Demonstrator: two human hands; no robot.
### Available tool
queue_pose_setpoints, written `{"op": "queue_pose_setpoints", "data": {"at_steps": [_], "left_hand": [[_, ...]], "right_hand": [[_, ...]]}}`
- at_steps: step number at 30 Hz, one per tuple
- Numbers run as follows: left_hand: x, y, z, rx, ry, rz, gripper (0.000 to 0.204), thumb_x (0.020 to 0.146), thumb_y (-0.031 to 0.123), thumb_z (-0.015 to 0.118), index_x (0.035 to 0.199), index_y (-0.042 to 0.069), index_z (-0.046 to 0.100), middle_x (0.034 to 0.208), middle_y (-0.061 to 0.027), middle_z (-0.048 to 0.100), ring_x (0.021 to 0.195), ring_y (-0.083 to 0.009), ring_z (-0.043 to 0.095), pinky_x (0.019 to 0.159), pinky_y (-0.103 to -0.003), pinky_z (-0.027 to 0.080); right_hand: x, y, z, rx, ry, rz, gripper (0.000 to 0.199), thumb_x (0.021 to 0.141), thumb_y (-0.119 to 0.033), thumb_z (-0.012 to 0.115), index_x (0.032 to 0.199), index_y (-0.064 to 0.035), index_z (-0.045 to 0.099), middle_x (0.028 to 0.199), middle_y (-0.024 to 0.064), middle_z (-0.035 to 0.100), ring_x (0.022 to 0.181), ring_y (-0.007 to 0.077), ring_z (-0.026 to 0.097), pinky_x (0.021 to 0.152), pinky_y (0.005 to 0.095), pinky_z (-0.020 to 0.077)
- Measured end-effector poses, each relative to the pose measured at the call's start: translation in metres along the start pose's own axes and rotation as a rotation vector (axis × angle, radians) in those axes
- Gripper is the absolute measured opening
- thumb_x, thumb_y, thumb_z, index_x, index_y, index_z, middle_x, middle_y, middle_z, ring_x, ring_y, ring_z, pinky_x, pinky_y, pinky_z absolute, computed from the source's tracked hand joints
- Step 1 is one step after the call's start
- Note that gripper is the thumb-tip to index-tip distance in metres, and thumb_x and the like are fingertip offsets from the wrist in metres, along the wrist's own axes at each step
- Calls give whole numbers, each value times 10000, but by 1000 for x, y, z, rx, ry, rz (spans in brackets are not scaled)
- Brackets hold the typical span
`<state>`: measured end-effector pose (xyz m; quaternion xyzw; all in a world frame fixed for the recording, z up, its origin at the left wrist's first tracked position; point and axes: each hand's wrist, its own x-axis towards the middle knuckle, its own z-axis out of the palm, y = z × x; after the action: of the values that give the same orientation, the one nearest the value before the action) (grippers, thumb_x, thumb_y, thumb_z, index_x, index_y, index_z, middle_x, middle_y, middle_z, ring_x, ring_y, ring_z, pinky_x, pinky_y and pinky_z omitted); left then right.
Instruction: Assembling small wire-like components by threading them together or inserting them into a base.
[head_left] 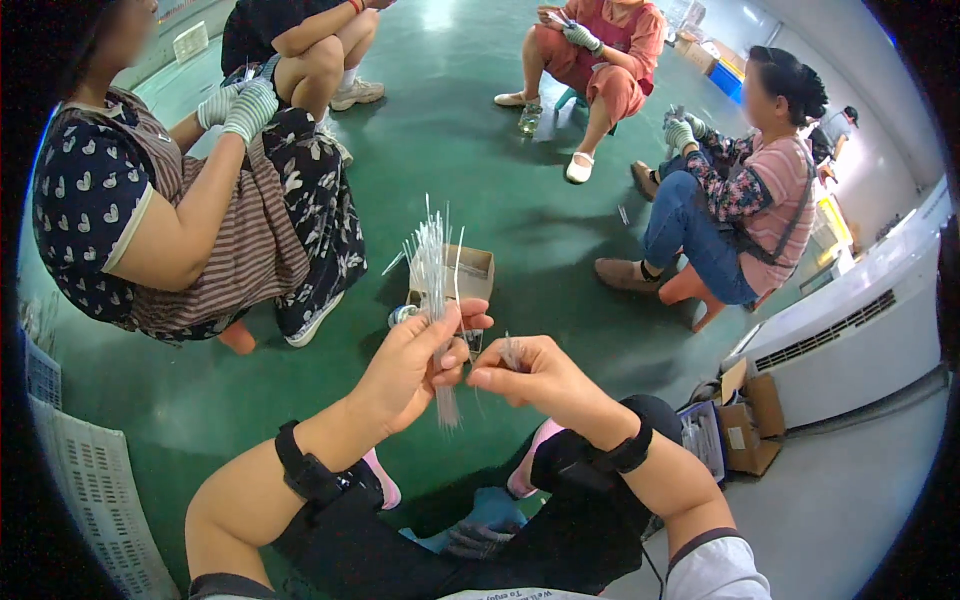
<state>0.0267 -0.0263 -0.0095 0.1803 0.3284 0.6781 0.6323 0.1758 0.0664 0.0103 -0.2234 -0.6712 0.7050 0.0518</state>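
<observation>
My left hand (415,365) grips a full bundle of thin clear sticks (432,290) upright; my right hand (535,375) pinches only a few sticks (510,352) beside it. Most of the bundle looks unsorted; a cardboard box (470,272) sits beyond on the floor (480,160).

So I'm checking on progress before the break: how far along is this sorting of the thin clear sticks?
Done: nothing finished can be made out; whether the small cardboard box on the green floor holds anything is unclear. In hand: the left hand grips a large bundle of thin clear sticks, while the right hand pinches a few sticks beside it. Left: most of the bundle, by the look of it.
</observation>
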Motion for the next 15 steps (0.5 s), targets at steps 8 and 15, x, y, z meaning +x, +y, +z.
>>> {"op": "queue_pose_setpoints", "data": {"at_steps": [8,15], "left_hand": [[-1,-4,-7,134,-69,-93,260,938,303,419,950,71,535,734,22,539,629,-38,429,546,-191,338],[-1,0,-6,151,-116,-111,277,945,314,393,949,67,519,672,22,500,650,-72,451,627,-222,347]], "right_hand": [[2,7,0,-61,-16,-67,177,811,-167,637,735,-16,582,626,-73,474,580,19,400,512,195,324],[-1,1,-2,-73,104,-131,200,790,-188,670,716,-43,553,620,-66,477,555,11,381,488,187,298]]}}
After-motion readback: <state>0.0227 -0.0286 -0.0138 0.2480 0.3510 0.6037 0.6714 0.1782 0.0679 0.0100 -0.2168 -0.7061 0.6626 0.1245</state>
